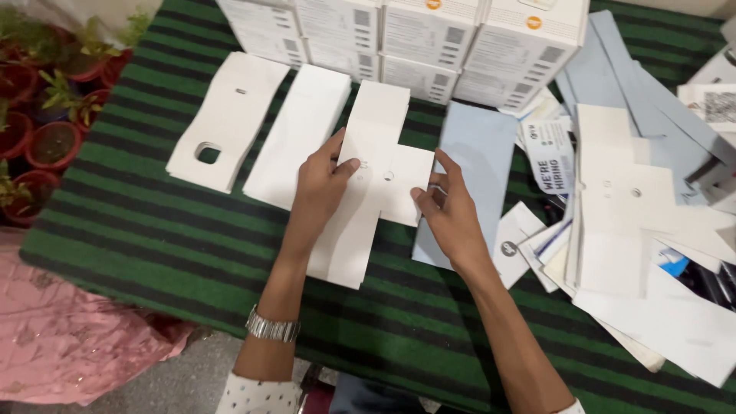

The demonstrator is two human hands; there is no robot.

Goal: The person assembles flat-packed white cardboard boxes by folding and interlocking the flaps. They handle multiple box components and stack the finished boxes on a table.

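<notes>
Cardboard blank (366, 180), white, cross-shaped, frame centre on green striped cloth (153, 238). We see left hand (320, 186) flat, thumb pressing blank; right hand (452, 215) pinching right flap. We judge: hold centre down, crease along score, keep flap square. Box stack (414, 46) upper centre.

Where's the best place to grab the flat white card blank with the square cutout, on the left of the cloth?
Probably the card blank with the square cutout at its near left corner, coming from the left. That edge lies bare on the striped cloth, while its right side sits close beside the next white sheet. It's flat, so slide fingers under.
</notes>
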